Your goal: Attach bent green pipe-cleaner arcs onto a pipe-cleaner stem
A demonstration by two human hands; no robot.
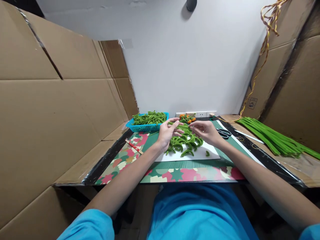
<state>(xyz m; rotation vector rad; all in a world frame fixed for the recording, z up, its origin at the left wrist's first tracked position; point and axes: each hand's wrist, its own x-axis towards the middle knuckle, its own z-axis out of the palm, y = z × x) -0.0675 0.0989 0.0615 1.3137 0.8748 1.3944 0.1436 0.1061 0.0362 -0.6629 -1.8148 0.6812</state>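
Between my hands, above the white sheet [202, 155], a fuzzy green strip [183, 127] is stretched. One end lies in my left hand [168, 133], its thumb and fingers closed around the strip. At the other end my right hand [203, 131] pinches with thumb and fingertips. Below them, several short curved green pieces [187, 152] are heaped on the sheet. A blue basket [145, 128] full of similar green pieces [151, 118] sits just left of and behind my left hand. Orange-tipped green stems [188, 118] lie behind my hands.
Black-handled scissors [224, 133] lie right of my right hand. Long green stems [272, 136] are bundled at the right. A red stick [134, 146] rests on the patterned mat [120, 163]. Cardboard walls [62, 100] flank the table; a twisted yellow cord [260, 71] hangs at the right.
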